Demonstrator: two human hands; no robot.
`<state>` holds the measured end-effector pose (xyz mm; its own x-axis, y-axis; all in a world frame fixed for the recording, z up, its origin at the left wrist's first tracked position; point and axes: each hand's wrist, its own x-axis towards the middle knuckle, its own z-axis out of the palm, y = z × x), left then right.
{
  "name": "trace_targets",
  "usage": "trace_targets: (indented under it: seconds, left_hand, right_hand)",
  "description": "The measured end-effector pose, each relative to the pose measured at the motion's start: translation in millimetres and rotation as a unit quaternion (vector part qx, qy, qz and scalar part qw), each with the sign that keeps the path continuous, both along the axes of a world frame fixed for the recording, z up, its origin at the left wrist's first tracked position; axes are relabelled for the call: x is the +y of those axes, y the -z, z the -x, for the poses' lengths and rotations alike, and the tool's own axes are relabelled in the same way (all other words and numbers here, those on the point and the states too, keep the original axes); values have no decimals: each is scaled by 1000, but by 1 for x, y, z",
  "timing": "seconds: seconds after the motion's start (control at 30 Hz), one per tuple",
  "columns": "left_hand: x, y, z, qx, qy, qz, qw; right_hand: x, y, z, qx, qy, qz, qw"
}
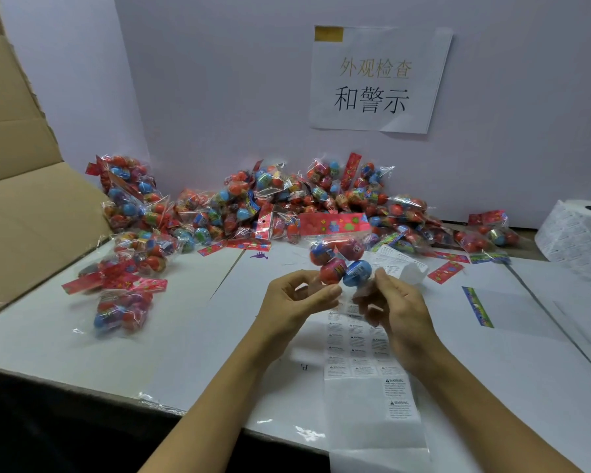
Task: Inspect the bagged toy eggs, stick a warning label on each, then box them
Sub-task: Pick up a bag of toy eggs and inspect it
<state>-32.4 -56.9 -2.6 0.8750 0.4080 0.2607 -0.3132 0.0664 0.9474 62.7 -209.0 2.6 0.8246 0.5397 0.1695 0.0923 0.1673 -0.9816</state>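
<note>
A clear bag of red and blue toy eggs (338,257) with a pink header card is held upright above the table. My left hand (297,298) pinches its lower left part and my right hand (393,308) grips its lower right part. Under my hands lies a strip of white warning labels (365,353) on backing paper. A big pile of bagged eggs (270,206) runs along the back wall. A few more bags (123,302) lie at the left.
An open cardboard box (21,186) stands at the left edge. A roll of labels (577,230) sits at the far right. A paper sign (376,80) hangs on the wall. Loose header cards (446,271) and a colourful strip (478,307) lie on the white table (185,336).
</note>
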Motion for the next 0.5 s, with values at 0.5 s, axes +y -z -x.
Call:
trace_targets:
  seconds: [0.5]
  left_hand:
    - [-2, 6, -3, 89, 24, -10, 996]
  right_hand:
    - [-3, 1, -4, -16, -55, 19, 998]
